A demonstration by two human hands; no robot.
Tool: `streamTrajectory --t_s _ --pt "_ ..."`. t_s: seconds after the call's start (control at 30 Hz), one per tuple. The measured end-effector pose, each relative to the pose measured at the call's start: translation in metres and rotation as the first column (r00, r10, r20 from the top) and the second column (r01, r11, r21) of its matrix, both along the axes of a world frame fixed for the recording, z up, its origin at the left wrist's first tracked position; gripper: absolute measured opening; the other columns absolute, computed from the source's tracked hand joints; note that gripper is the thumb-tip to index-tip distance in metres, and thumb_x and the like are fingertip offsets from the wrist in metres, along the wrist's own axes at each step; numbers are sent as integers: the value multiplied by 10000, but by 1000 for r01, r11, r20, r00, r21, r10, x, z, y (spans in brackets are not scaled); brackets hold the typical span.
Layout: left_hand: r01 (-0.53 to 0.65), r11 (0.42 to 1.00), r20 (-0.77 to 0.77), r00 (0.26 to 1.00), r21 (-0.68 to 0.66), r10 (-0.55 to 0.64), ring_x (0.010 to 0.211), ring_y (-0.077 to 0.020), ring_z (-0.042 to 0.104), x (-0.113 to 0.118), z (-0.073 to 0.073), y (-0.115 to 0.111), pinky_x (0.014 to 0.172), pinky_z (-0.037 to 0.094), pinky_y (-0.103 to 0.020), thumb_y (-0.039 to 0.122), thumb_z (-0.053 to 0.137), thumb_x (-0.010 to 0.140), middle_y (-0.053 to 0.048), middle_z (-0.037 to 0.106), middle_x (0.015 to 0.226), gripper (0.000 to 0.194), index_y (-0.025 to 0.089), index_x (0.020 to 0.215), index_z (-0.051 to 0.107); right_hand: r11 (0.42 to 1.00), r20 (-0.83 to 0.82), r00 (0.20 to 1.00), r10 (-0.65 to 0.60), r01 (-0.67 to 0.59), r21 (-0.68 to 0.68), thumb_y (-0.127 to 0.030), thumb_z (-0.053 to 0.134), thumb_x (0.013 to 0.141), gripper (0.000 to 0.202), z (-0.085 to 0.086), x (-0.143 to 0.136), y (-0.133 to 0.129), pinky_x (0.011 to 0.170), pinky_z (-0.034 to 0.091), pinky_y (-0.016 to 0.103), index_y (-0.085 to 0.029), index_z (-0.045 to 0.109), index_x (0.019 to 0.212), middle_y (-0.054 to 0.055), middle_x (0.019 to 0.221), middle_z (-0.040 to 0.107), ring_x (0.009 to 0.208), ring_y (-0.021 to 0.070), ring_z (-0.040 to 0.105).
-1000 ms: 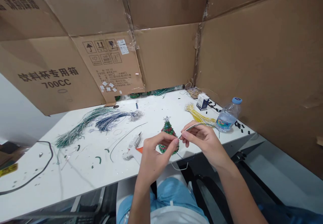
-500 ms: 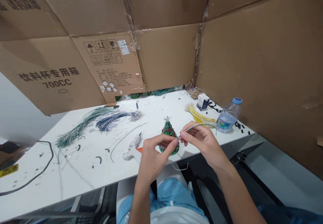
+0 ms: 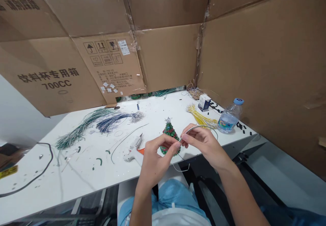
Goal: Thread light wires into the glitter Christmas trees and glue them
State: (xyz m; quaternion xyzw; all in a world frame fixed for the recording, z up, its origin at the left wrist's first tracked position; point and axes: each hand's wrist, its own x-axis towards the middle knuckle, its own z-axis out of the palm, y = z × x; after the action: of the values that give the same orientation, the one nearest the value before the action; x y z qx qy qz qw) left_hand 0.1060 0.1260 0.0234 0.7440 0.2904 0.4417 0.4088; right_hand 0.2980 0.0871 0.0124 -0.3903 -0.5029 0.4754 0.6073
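Between the fingertips of both hands runs a thin pale wire (image 3: 191, 128), which arcs over my right fingers and curves down on the right. My left hand (image 3: 161, 151) is closed, pinching it between thumb and forefinger. Close beside it, my right hand (image 3: 199, 140) is also closed, thumb and finger on the same wire. Just behind my left fingers a small green Christmas tree (image 3: 169, 130) stands on the table, with red trim and a star on top; its lower part is partly hidden. A loose wire end (image 3: 182, 170) hangs below the hands.
On the white table (image 3: 155, 114) lie a glue gun (image 3: 133, 148), green wires (image 3: 84, 126), blue wires (image 3: 114, 121) and yellow wires (image 3: 201, 116). A water bottle (image 3: 229, 117) and a small box (image 3: 204, 102) stand at right. Cardboard walls (image 3: 168, 56) enclose the back and right.
The wire's right end has swung from pointing out toward the bottle to curving downward. Both hands keep their pinch, nearly in the same place.
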Motion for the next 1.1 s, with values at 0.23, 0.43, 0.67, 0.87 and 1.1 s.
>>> streamTrajectory --t_s 0.23,0.43,0.67,0.87,1.1 --pt "1 1000 49 999 -28 1 632 -113 727 2 -2 0 661 588 -215 305 760 1010 6 794 784 163 218 877 799 1000 -21 1000 -15 15 5 -476 884 943 287 2 0 -1 716 564 286 -218 784 867 12 819 707 758 161 666" --pt "-74 996 51 996 51 71 711 -136 747 3 -6 -1 711 613 -242 266 791 997 -10 833 865 63 230 981 840 998 -24 997 -70 70 1 -491 888 934 300 -2 0 0 727 559 297 -215 784 876 14 821 703 761 167 656" --pt "-103 982 50 994 160 96 709 -123 708 3 -6 -2 695 570 -238 220 799 990 5 802 812 73 238 941 851 997 -22 997 -70 71 20 -478 904 919 292 -1 -2 0 726 562 293 -223 771 870 10 841 690 770 163 656" --pt "-108 987 18 994 122 107 708 -146 726 3 -5 0 690 591 -259 255 787 998 -13 818 820 111 237 913 856 995 21 997 -78 77 61 -434 924 904 250 -6 -2 1 805 570 310 -235 774 894 11 918 709 840 174 671" --pt "-134 991 38 990 6 133 686 -161 781 2 -8 -1 694 643 -261 304 826 968 -13 854 838 87 235 932 865 993 -1 993 -115 115 26 -456 913 905 264 -5 -2 0 750 576 304 -241 760 910 12 867 722 798 179 676"
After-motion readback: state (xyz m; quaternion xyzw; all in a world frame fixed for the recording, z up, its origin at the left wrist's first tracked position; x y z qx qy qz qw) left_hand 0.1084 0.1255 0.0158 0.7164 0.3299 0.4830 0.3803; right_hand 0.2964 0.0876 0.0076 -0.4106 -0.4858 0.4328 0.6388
